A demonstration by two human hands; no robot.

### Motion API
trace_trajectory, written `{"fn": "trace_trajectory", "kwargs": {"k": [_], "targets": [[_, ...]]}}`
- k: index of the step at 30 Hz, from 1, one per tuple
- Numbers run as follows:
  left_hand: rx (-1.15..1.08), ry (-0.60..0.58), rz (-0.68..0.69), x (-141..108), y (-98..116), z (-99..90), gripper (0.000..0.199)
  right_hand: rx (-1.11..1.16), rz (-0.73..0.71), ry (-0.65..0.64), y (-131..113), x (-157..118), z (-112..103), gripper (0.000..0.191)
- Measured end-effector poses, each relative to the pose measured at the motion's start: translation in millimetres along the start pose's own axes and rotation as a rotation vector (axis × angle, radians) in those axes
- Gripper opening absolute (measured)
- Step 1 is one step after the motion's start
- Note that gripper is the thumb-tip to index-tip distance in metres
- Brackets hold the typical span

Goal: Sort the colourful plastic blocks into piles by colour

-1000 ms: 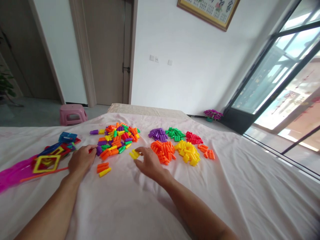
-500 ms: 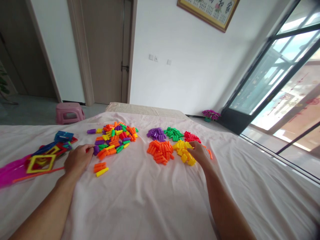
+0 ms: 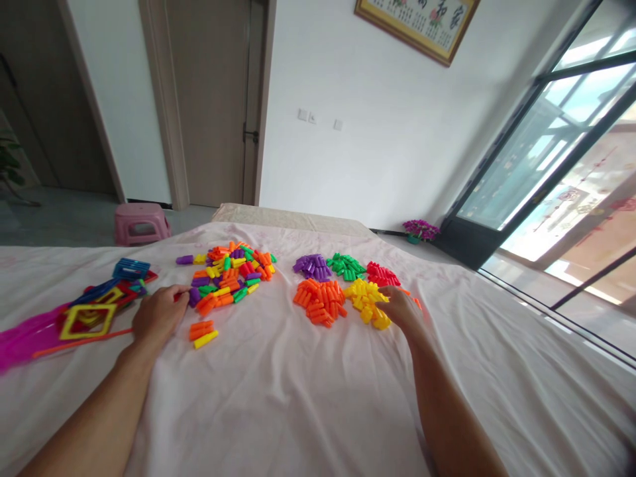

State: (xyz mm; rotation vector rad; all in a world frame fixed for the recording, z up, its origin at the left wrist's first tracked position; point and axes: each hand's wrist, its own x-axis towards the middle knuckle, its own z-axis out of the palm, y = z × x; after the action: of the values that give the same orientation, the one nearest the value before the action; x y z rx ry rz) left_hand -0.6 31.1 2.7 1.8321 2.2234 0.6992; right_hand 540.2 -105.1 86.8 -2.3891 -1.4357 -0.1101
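Observation:
My left hand rests at the left edge of a mixed pile of small plastic peg-like pieces in orange, yellow, green, purple and red. Its fingers are curled, and a bit of red shows between them, apparently a red plastic piece. A purple piece lies by the fingertips. Over on the right, my right hand is beside a heap of yellow pieces, thumb and fingers apart with nothing visible between them. Heaps of orange, purple, green and red pieces lie around it.
Flat plastic frame shapes, one a yellow square, lie with a magenta sheet-like item left of my left hand. Two orange pieces and a yellow one sit apart on the pale cloth. A pink stool stands beyond.
My right hand has drawn slightly back to the right from the yellow heap, and its fingers have parted. My left hand stays by the mixed pile. The view has shifted a little.

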Motion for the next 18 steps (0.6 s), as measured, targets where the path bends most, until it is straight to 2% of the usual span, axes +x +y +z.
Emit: {"fn": "trace_trajectory", "kwargs": {"k": [5, 9, 14, 18], "targets": [[-0.027, 0.006, -0.01, -0.7, 2.0, -1.5, 0.042, 0.03, -0.069, 0.086, -18.9, -4.7, -4.5, 0.037], [-0.045, 0.024, 0.003, -4.4, 6.1, -5.4, 0.04, 0.176, -0.256, 0.097, -60.2, -20.9, -0.5, 0.031], [-0.052, 0.043, 0.019, -7.1, 7.8, -6.9, 0.039, 0.354, -0.532, -0.118, -128.8, -64.8, 20.5, 0.027], [-0.052, 0.042, 0.018, -7.4, 8.4, -7.0, 0.038, 0.413, -0.736, -0.267, -179.5, -92.9, 45.9, 0.04]]}}
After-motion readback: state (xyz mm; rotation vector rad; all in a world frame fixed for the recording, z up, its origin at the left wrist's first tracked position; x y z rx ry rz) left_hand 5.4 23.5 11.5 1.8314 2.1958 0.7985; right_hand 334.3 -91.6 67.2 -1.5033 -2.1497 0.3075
